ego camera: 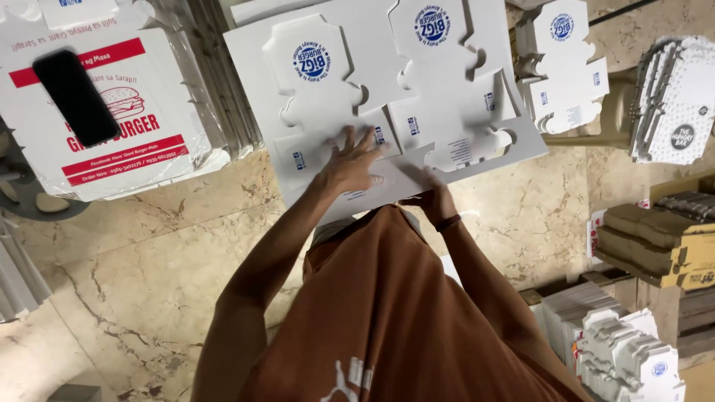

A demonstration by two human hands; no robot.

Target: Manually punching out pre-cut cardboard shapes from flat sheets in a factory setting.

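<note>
A large white die-cut cardboard sheet (477,141) with round blue logos lies on a pile of similar sheets on the marble floor in front of me. My left hand (354,162) rests flat on its near part with the fingers spread. My right hand (432,199), with a dark band on the wrist, is curled around the sheet's near edge. My brown shirt hides the space below both hands.
A black phone (74,97) lies on a wrapped pack of white, red-printed box blanks (149,149) at the upper left. Stacks of white box blanks (566,67) (678,97) stand at the upper right. Brown cartons (655,242) and more white blanks (625,357) are at the right.
</note>
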